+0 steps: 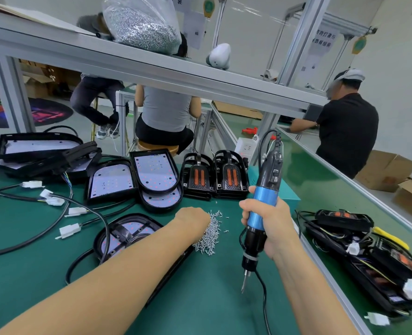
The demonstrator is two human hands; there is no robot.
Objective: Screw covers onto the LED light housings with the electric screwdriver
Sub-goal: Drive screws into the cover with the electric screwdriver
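Observation:
My right hand (pixel 270 223) grips the blue and black electric screwdriver (pixel 260 209) upright, its bit pointing down just above the green mat. My left hand (pixel 193 220) reaches into a pile of small silver screws (pixel 211 234); its fingers are hidden in the pile. Under my left forearm lies a black LED light housing (pixel 125 234) with its LED board showing and a bracket across it. Two black covers with orange strips (pixel 214 176) stand behind the screws.
Several open housings with white LED boards (pixel 132 180) and cables with white connectors (pixel 69 229) lie at left. A stack of assembled lights (pixel 369 257) sits at right on the conveyor. A bag of screws (pixel 142 22) rests on the shelf above. People work beyond.

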